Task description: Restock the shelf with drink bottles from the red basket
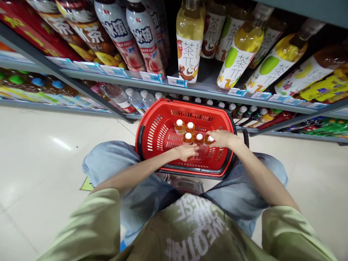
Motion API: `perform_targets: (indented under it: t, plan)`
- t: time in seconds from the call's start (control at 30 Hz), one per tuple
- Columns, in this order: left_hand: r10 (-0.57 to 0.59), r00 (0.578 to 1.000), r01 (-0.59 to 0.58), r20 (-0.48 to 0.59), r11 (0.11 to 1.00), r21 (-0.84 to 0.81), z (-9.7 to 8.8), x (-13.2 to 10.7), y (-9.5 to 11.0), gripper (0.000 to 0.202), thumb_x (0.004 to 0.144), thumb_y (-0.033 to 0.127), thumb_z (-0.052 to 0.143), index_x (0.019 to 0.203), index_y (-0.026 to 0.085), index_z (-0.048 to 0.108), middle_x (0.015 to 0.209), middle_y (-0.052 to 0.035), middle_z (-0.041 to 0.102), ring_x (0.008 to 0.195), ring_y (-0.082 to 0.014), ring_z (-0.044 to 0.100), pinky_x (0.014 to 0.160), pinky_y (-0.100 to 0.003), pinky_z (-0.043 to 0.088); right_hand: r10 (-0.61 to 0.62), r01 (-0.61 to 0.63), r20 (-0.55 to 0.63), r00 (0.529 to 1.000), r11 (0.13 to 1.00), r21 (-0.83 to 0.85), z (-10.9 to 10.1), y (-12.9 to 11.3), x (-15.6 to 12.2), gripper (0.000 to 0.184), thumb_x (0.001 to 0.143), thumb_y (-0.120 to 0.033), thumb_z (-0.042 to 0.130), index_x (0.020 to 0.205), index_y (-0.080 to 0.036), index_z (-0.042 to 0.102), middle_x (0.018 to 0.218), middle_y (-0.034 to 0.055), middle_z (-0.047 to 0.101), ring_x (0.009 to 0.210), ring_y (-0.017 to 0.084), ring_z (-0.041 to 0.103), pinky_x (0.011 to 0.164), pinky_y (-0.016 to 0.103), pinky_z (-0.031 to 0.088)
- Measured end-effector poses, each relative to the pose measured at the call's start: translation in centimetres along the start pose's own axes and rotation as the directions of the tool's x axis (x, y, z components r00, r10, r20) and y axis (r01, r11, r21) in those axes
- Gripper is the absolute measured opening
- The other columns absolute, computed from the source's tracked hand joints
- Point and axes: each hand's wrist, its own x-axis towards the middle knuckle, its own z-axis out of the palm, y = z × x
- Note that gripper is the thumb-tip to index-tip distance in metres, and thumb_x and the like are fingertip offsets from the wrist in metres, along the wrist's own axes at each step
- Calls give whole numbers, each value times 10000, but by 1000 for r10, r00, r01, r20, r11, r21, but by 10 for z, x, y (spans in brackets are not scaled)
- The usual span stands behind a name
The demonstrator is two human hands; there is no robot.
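A red shopping basket with black handles sits between my knees. Inside it, several small bottles of amber drink with white caps stand upright in a cluster, among them a back-left bottle and a front-middle bottle. My left hand reaches over the basket's near side, fingers stretched out beside the front bottles; its fingertips are partly hidden. My right hand comes in from the right, with thumb and fingers around the rightmost bottle near its cap.
A store shelf runs just beyond the basket, holding yellow tea bottles and peach drink bottles. Below it, a lower shelf carries clear bottles and dark ones. Pale tiled floor lies on both sides.
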Motion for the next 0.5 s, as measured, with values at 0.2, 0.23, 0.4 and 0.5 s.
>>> perform_targets:
  t: [0.2,0.23,0.4,0.5]
  plan:
    - [79,994,-74,-78,995,66,-78,-34,43,338,679,102,593,1004,187,633,1167,-113,584,1114,-291,565,867,-366,520,-197,199,-25,980,973,117,18,-15,15,1072,595,-342,985,1516,-175,463,1546,201,492,1402,397,506,1114,480,464]
    - [75,990,-69,-118,996,54,-89,-38,49,293,673,103,575,951,188,616,1118,-105,585,1069,-276,573,842,-362,519,-267,272,-54,962,949,159,23,-17,21,1056,569,-343,994,1486,-170,500,1538,195,501,1405,387,503,1124,469,456]
    - [6,950,-44,-312,992,-116,-119,-54,61,245,593,120,528,822,205,528,943,-66,558,892,-224,547,760,-345,492,-502,573,-277,820,720,391,34,-26,45,749,560,-386,974,1213,-183,669,1296,92,686,1176,287,653,1046,371,506]
    - [-27,900,-74,-435,974,-214,-126,-63,57,252,570,136,508,810,211,505,877,-48,539,828,-209,529,711,-337,463,-440,609,-423,792,615,501,34,-39,50,621,581,-383,936,1105,-177,674,1118,48,736,992,247,690,936,344,545]
